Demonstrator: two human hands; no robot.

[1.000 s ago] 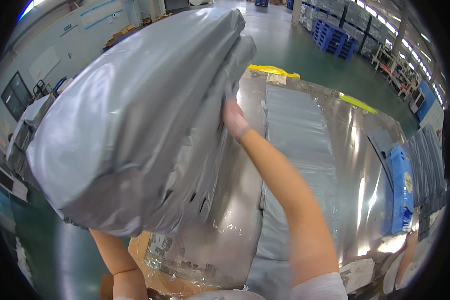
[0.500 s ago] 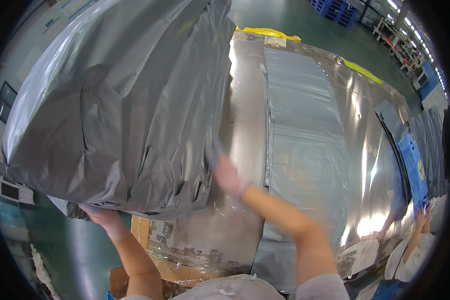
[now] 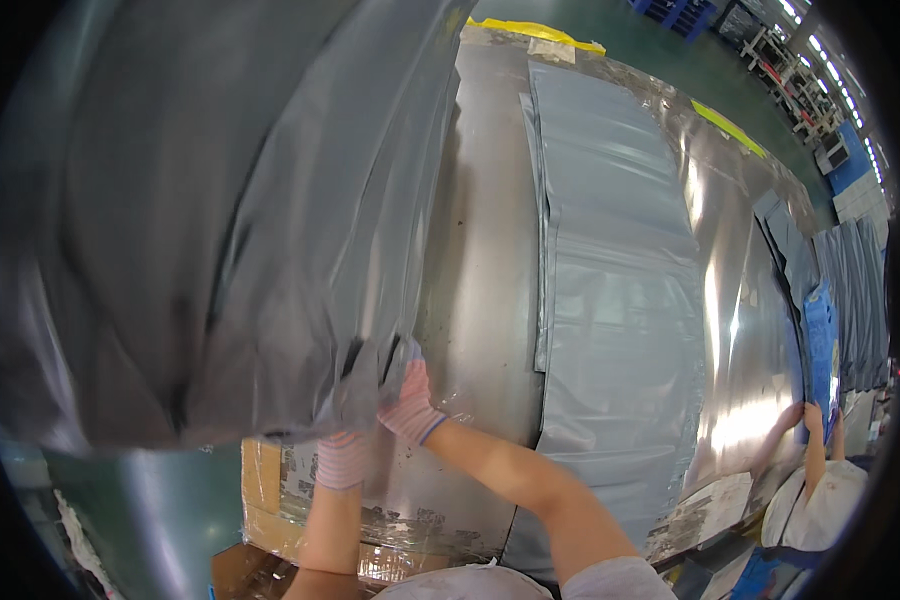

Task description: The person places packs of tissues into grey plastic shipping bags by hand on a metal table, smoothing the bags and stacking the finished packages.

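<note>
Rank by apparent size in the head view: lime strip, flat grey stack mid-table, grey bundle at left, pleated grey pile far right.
1. Grey bundle, its nearness likely enlarging it
2. Flat grey stack
3. Pleated grey pile
4. Lime strip

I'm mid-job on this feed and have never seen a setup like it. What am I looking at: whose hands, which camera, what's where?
There is no robot: these are a person's own hands, seen by a fisheye camera on their head, looking down, so straight edges bend. The right hand is against the lower right of a big grey plastic bundle; the left hand is partly hidden at its lower edge, so its grip isn't clear. On the metal table lie flat grey sheets and, at the far edge, a yellow strip.
</note>
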